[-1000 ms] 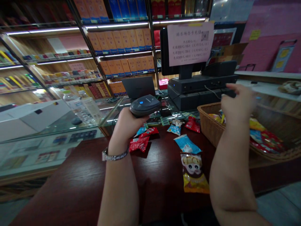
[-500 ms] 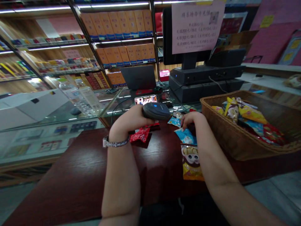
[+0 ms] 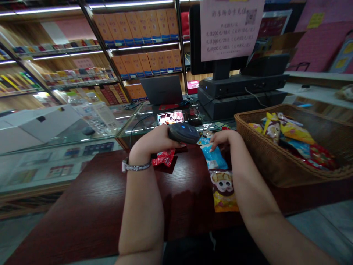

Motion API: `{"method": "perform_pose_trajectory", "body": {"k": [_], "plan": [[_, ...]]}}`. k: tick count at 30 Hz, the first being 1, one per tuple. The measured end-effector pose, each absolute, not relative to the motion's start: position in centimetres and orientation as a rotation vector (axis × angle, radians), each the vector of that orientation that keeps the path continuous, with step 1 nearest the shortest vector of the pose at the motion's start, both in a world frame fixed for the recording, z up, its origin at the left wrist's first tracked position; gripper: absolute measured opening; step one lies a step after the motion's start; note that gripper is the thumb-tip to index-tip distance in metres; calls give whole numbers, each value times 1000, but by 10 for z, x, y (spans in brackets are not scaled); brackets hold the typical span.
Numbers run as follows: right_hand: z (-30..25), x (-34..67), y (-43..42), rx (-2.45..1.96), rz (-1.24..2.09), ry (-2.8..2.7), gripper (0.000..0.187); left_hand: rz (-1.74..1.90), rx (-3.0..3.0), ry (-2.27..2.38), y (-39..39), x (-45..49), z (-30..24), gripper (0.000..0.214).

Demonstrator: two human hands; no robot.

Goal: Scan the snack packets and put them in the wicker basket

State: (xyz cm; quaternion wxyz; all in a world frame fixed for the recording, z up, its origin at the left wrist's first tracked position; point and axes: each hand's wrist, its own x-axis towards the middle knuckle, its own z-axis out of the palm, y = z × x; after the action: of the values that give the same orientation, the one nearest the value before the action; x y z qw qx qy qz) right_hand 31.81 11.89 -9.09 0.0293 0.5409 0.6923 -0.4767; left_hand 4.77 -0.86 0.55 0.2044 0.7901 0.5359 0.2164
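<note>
My left hand [image 3: 154,141] is closed round the grip of a dark barcode scanner [image 3: 183,133] with a blue light, held just above the dark wooden counter [image 3: 91,198]. My right hand [image 3: 223,139] rests on a light blue snack packet [image 3: 213,159], fingers curled over its upper end. A red packet [image 3: 164,159] lies under the scanner. A yellow packet with a cartoon face [image 3: 224,189] lies below the blue one. Another small blue-and-white packet [image 3: 204,138] sits beyond, between my hands.
A wicker basket [image 3: 264,162] holding several snack packets stands at the right. Behind are a till with a monitor and paper notice [image 3: 230,27], a phone [image 3: 170,117] on the glass counter [image 3: 82,143], a laptop, and shelves of boxed goods.
My right hand came down from above the basket to the counter and now rests on the blue packet, which has shifted slightly. The scanner has lowered and moved right.
</note>
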Motion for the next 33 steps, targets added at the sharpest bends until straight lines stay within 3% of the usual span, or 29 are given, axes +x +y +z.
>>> {"method": "perform_pose_trajectory", "body": {"k": [7,15,24,28,33], "plan": [[-72,326,111,1566,-1906,2166,39,653,2199,1521,-7,50,6,36],[-62,321,105,1430,-2489,2525,40,1112,2209,1567,-8,49,6,40],[-45,303,104,1615,-2711,2895,42,1394,2053,1643,-6,48,5,32],[-41,293,99,1388,-2906,2835,47,1625,1926,1604,5,50,-2,31],[-37,273,86,1115,-2975,2766,40,1820,1654,1272,10,58,-5,33]]}}
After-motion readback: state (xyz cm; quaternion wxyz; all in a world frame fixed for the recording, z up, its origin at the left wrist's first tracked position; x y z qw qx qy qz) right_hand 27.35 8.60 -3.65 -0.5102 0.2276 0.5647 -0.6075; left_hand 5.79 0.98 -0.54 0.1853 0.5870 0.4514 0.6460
